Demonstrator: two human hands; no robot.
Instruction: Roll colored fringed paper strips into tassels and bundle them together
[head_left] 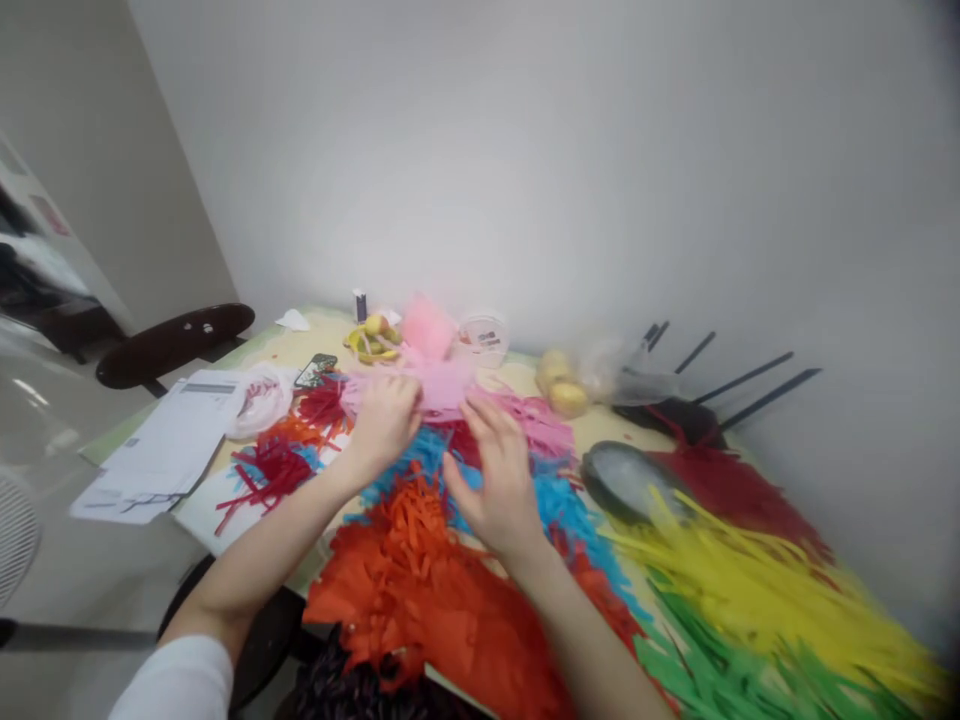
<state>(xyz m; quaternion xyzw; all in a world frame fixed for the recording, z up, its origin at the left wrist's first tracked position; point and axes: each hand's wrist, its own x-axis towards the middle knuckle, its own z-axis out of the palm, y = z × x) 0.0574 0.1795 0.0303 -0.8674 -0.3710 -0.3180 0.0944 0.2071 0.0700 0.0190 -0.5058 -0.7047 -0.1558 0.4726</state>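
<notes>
Touching thin, fringed pink strips (444, 392).

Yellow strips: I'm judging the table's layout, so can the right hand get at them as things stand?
Probably yes: the right hand looks open, and the yellow strips lie to its right, largely uncovered. Mostly low-lying paper, such as the blue strips, seems to be between.
</notes>
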